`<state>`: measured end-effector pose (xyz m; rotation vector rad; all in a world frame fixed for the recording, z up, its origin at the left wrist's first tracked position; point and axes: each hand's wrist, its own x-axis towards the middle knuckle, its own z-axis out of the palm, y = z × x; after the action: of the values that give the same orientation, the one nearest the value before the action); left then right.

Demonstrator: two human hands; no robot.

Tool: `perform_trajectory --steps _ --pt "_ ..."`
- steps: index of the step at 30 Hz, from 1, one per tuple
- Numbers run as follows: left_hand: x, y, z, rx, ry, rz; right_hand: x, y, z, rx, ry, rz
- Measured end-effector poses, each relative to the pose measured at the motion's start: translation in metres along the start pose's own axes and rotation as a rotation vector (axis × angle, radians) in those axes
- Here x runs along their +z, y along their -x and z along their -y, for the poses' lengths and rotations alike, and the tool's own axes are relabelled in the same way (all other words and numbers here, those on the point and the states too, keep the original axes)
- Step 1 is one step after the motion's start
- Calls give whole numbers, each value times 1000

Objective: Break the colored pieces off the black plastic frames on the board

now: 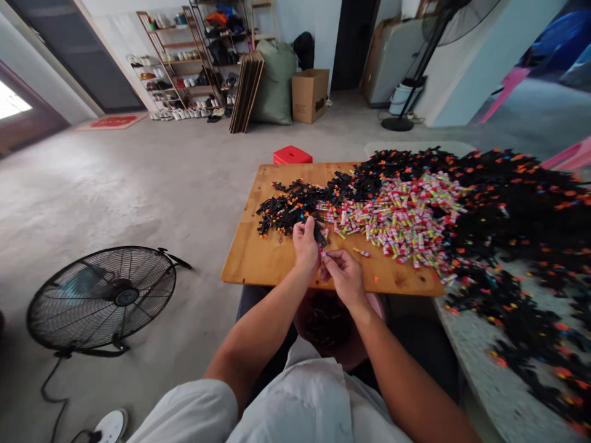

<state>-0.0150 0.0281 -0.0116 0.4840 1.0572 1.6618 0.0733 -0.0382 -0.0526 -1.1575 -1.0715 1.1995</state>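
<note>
My left hand (pixel 305 243) is closed around a small black plastic piece (pixel 319 235), which sticks out past the thumb over the table's near edge. Just below it, my right hand (pixel 344 274) pinches with thumb and forefinger at a small pinkish tube (pixel 324 253), right against the left hand. The fingers hide most of both pieces. Beyond my hands lies a heap of small printed tubes (pixel 406 215) in pink, white and yellow-green. Black plastic pieces (pixel 290 212) with orange, yellow and blue bits are piled behind my left hand. One loose tube (pixel 361 252) lies right of my hands.
The wooden table (pixel 249 246) reaches over my lap, above a pinkish tub (pixel 376 307) with dark contents. More black pieces (pixel 530 215) cover the surface at right. A red stool (pixel 292 155) stands behind the table, a floor fan (pixel 106 301) at left, a carton (pixel 310 95) farther back.
</note>
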Motion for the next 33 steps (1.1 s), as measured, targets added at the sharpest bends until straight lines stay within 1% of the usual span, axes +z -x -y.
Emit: perform_trajectory --steps 4,10,16,19,24,26,29,31,33 --pt "0 1 3 4 -11 -30 1 0 0 1 -28 -12" --pt "0 1 4 29 -43 1 2 0 2 13 -143 -35" --pt "2 4 -2 55 -108 -19 9 5 4 65 -292 -99" --pt "4 7 -5 84 -137 -28 12 9 6 66 -364 -117" --pt "6 13 -12 143 -141 -59 13 13 12 19 -354 -108" --pt "6 15 -13 145 -143 -54 13 14 16 50 -407 -94" --pt "7 16 -14 160 -146 -41 14 15 22 156 -579 -76" --pt "7 17 -13 195 -152 -44 16 16 25 218 -670 -87" --pt "7 17 -12 236 -159 -38 18 18 28 239 -707 -128"
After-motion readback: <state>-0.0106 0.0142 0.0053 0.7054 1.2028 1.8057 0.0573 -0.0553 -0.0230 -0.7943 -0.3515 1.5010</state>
